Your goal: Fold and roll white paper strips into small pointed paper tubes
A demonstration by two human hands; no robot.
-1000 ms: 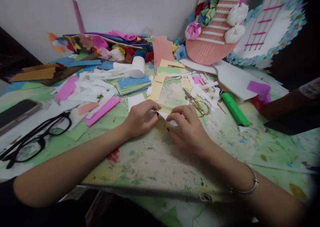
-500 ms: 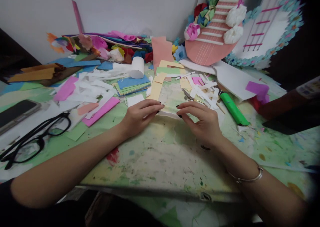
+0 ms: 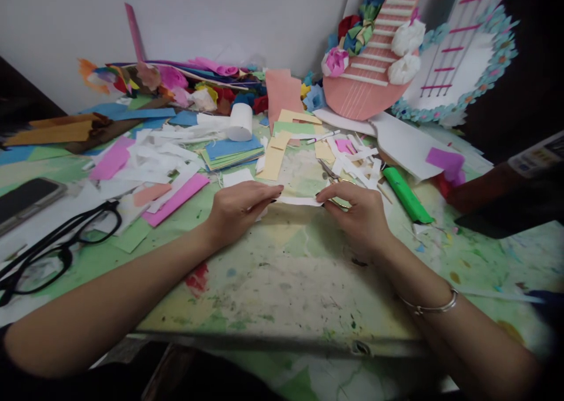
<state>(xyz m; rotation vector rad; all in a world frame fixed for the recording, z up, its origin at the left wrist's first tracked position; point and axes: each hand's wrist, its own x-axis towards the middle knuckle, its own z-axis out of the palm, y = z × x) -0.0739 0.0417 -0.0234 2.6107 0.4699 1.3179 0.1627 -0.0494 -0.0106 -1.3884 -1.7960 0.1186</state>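
Note:
Between my hands a narrow white paper strip (image 3: 300,201) stretches level, just above the stained table. My left hand (image 3: 238,210) pinches its left end between thumb and fingers, and a bit of white shows below those fingertips. The right end is pinched by my right hand (image 3: 359,213). Scissors (image 3: 343,192) lie just behind my right hand, their handles partly covered by it. Beyond my left hand lie a cream paper piece (image 3: 274,159) and a white scrap of paper (image 3: 238,177).
White paper strips (image 3: 163,154), a blue-green paper stack (image 3: 233,152) and eyeglasses (image 3: 66,248) are on the left. A green wrapped tube (image 3: 408,195) and a dark bottle-like object (image 3: 484,195) stand right. A pink paper guitar (image 3: 370,95) leans at the back.
The right fingers have closed on the strip's end, and the strip now shows flatter and straighter between both hands. The view has shifted slightly.

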